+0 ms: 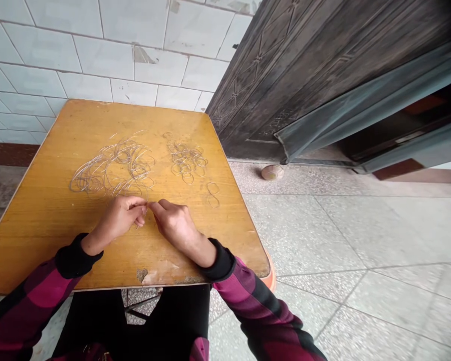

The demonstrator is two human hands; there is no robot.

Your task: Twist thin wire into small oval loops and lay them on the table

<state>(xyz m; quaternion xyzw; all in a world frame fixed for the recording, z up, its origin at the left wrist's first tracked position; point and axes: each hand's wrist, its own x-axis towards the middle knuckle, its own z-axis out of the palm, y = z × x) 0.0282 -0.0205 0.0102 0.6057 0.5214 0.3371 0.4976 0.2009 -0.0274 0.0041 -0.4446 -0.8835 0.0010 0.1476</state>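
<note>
My left hand point(121, 217) and my right hand point(173, 222) meet fingertip to fingertip over the near middle of a yellow wooden table point(52, 210). Both are closed in a pinch on a thin wire piece that is barely visible between them. Just beyond my hands lies a tangled heap of thin wire loops point(113, 168). A smaller cluster of small wire rings point(187, 159) sits to its right. Two separate rings point(213, 194) lie near the table's right edge.
A white tiled wall point(97, 50) stands behind the table. A dark carved metal door point(323, 75) is at the right, above a speckled stone floor point(342, 250). A small round object point(272, 172) lies on the floor by the door. The table's front edge is chipped point(150, 276).
</note>
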